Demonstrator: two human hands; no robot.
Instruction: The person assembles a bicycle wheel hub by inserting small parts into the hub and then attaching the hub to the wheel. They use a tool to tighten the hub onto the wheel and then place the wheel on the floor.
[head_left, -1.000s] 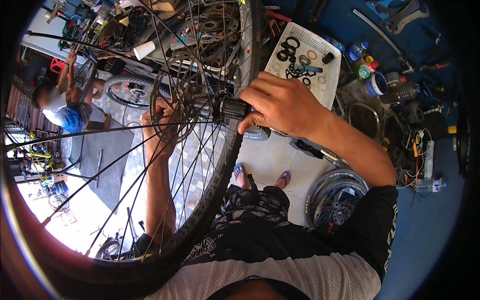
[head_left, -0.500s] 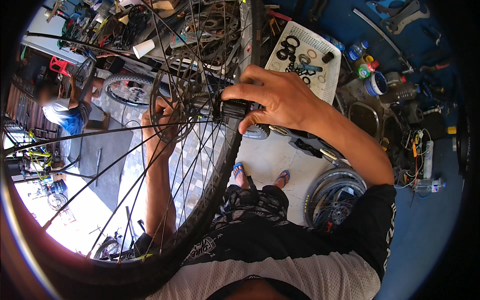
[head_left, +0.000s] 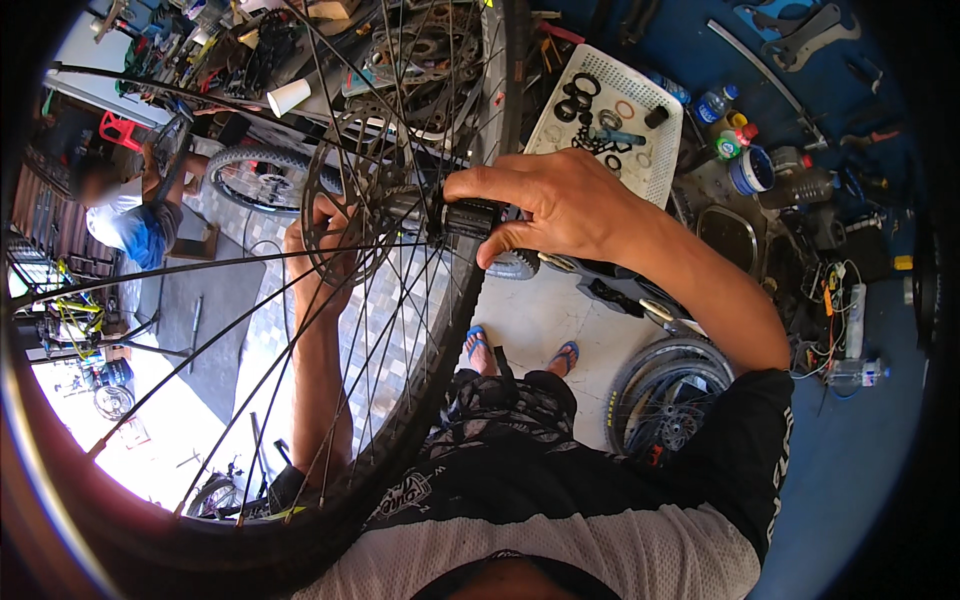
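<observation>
A spoked bicycle wheel (head_left: 432, 395) stands in front of me, filling the left half of the view. My right hand (head_left: 565, 203) grips the dark ribbed freehub body (head_left: 470, 218) at the hub, fingers above and thumb below. On the hub's other side, my left hand (head_left: 328, 268) is curled at the axle end behind the disc rotor (head_left: 378, 258). Spokes and rotor partly cover its fingers, so the exact hold at the axle is hidden.
Beyond the wheel, a cluttered bench carries a white paper cup (head_left: 289, 96) and metal parts. A white perforated tray (head_left: 667, 150) holds rings and small parts. Bottles (head_left: 714, 103) stand right of it. Spare wheels (head_left: 668, 395) lie on the floor at right. Another person (head_left: 128, 222) sits at far left.
The arched fingers of my right hand have come down flatter over the freehub body. The left hand and the wheel have barely moved.
</observation>
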